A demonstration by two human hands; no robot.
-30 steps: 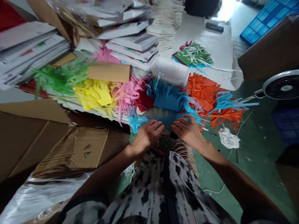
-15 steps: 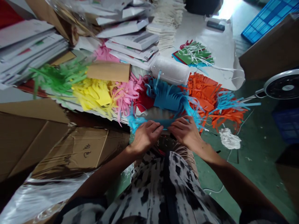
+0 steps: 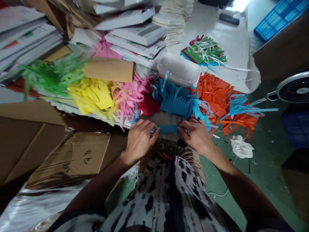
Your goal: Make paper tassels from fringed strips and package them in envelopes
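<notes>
The table (image 3: 205, 25) has a white top. To its right there is a green floor (image 3: 267, 167), and bright light (image 3: 239, 5) shows near the table's far end.

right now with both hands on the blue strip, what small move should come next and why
I'd probably slide the left hand inward along the blue strip, pressing as it goes: the stretch between the hands is uncovered, and the right hand grips the other side, so it could steady it.

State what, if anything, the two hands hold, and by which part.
A blue paper band: left hand and right hand grip it either side of its middle.
</notes>
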